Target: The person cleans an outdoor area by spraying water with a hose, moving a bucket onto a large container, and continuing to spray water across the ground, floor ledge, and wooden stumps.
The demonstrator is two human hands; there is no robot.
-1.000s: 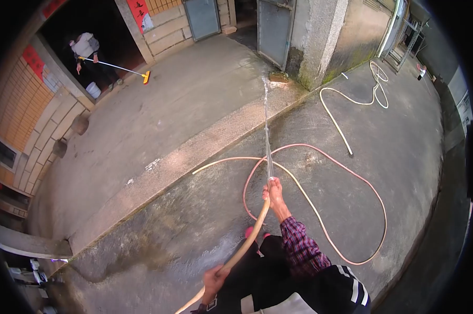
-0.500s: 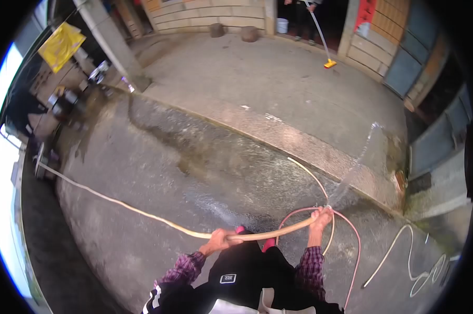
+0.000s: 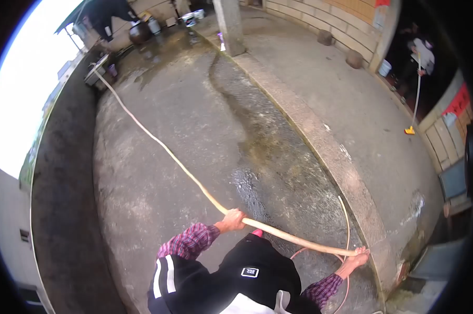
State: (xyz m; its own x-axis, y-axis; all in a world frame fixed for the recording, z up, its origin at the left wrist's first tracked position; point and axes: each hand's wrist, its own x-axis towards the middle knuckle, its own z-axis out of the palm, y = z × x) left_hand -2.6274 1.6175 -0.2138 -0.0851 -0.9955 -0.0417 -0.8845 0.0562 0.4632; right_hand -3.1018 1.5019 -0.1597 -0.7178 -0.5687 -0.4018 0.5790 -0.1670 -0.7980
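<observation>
A long pale-yellow hose [image 3: 291, 236] runs across the front of my body, held in both hands. My left hand [image 3: 233, 220] is wrapped round its middle stretch. Near the hose's end, my right hand [image 3: 358, 256] grips it, the fingers closed about the tip. From there the hose trails back past my left hand over the wet concrete to a sink-like basin [image 3: 96, 70] by the wall. Water splashes [image 3: 415, 205] on the paving to the right. A pinkish hose [image 3: 346, 285] and a second pale hose end [image 3: 345, 214] lie on the ground by my right hand.
A raised concrete step [image 3: 299, 118] crosses the yard, with a pillar [image 3: 229, 29] at its far end. In the doorway a person [image 3: 422, 55] holds a broom with a yellow head [image 3: 409, 131]. A low wall [image 3: 64, 183] borders the left. Pots and buckets [image 3: 189, 20] stand at the back.
My view has turned left, bringing the basin and left wall further in. My right hand, with the hose end, has swung lower and to the right in view. Both hands keep their hold.
</observation>
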